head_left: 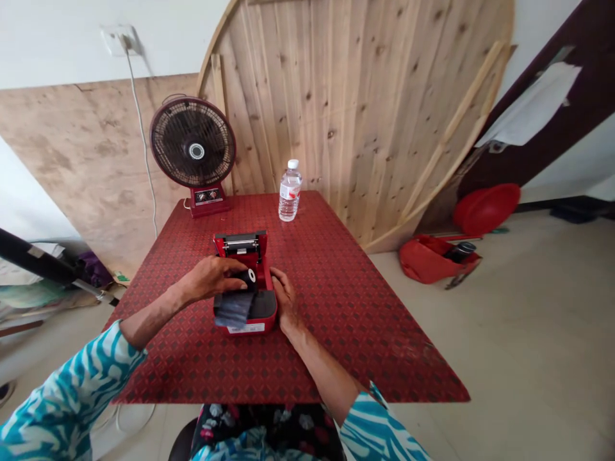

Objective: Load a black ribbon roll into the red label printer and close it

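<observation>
A red and black label printer [265, 305] stands on the table in front of me with its lid [240, 243] raised at the back. My left hand [218, 276] pinches a dark ribbon roll [249, 280] with a white core over the printer's inside. From the roll a loose dark strip [234, 310] hangs down across the printer's front. My right hand [287, 301] holds the right side of the printer, its fingers bent along the red wall. Part of the inside is hidden behind my left hand and the roll.
Behind the printer stand a dark red fan [193, 147] and a clear water bottle [289, 195] with a white cap. The table [365, 346] has a red patterned cover. A round wooden board [355, 96] leans on the wall; a red bag [423, 259] lies on the floor.
</observation>
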Action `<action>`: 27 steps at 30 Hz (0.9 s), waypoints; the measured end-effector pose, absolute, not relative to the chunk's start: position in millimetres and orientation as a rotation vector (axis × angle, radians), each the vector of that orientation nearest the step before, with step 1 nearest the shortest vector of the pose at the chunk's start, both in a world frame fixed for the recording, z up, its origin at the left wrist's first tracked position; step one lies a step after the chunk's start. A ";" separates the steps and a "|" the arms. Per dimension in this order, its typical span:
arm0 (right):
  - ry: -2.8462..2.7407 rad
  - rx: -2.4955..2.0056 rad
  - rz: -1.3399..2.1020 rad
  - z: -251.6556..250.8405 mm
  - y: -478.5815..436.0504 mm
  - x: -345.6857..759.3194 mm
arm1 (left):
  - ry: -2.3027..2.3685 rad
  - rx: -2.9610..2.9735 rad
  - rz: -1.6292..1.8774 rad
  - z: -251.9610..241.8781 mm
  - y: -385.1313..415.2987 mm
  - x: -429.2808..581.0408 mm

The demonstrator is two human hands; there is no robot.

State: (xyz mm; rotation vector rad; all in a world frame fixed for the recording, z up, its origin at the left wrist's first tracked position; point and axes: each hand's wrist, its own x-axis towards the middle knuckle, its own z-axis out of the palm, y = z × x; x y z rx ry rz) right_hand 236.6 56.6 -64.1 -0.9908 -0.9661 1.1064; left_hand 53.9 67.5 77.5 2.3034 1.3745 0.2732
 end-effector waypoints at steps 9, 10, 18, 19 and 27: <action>-0.955 -0.986 1.137 -66.3 58.3 236.3 | 1.507 2.585 -0.332 66.9 84.7 88.2; -0.961 -0.993 1.143 -65.8 58.1 236.5 | 1.499 2.585 -0.344 64.9 87.6 90.6; -0.963 -0.998 1.146 -64.3 57.3 237.1 | 1.318 2.514 -0.027 73.2 83.1 64.9; -0.965 -0.994 1.149 -64.5 57.5 237.0 | 1.269 2.464 0.135 75.8 75.2 56.7; -0.959 -1.003 1.129 -67.0 58.2 237.0 | 1.101 2.529 0.620 63.9 12.4 34.5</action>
